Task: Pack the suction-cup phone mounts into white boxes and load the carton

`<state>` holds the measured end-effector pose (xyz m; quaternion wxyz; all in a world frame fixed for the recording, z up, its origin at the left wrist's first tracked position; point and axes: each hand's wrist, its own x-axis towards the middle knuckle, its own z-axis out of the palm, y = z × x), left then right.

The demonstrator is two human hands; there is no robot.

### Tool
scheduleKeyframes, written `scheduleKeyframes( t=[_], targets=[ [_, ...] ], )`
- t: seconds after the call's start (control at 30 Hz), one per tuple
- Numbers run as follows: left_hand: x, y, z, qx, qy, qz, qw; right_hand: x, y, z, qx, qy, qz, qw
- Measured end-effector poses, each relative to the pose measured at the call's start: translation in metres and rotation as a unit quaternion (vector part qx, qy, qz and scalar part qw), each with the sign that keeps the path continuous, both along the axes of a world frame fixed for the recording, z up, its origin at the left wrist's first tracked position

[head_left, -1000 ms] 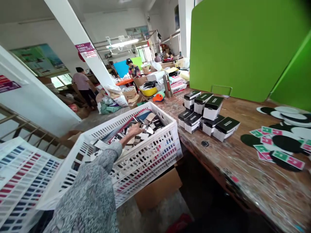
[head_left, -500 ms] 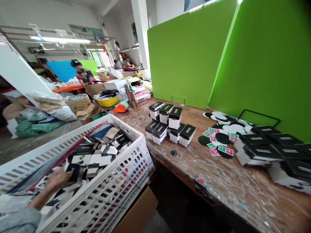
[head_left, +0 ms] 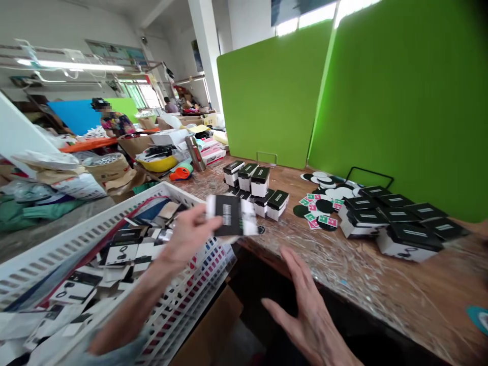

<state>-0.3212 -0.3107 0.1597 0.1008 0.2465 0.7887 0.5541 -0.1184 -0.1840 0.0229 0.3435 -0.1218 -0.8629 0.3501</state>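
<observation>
left hand (head_left: 186,236) closed on a black-and-white card (head_left: 231,215), raised above the near wall of the white crate (head_left: 183,274); forearm runs up from lower left, its elbow cut off by the frame. fingers (head_left: 200,218) partly hidden behind the card's left end, so exact grip hard to make out. print on the card too blurred to read. right hand (head_left: 305,315) open, fingers spread, held low to the right of the card, wrist cut off by the bottom edge; sits just off the front edge of the bench (head_left: 381,284), contact not visible. crate holds overlapping printed sleeves (head_left: 125,252), lower layers hidden, near corner out of frame. beyond the card, black-lidded boxes (head_left: 249,178) stand in stacks on the bench, partly masked by it; more boxes (head_left: 404,229) lie farther right, beside scattered stickers (head_left: 318,206). teal object (head_left: 477,317) cut off at right edge, cannot tell what it is.
</observation>
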Motion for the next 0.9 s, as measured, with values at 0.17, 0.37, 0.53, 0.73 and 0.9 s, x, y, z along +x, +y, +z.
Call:
scheduleKeyframes(
  t=[0.17, 0.37, 0.53, 0.73, 0.9],
  targets=[
    [0.080, 0.110, -0.052, 0.116, -0.180, -0.157, 0.964, -0.018, 0.041, 0.019, 0.068, 0.076, -0.123, 0.987],
    [0.100, 0.163, -0.077, 0.111, -0.086, -0.194, 0.971, 0.042, 0.107, -0.001, -0.185, 0.076, -0.252, 0.947],
    [0.116, 0.205, -0.115, 0.047, -0.091, -0.345, 0.933, 0.068, 0.128, 0.005, -0.309, 0.091, -0.222, 0.920],
    [0.145, 0.236, -0.133, 0.004, -0.044, -0.360, 0.932, 0.095, 0.140, 0.009, -0.303, 0.097, -0.296, 0.901],
    [0.147, 0.240, -0.142, -0.011, -0.221, -0.264, 0.939, 0.147, 0.205, 0.031, -0.200, -0.003, -0.200, 0.959]
  ],
)
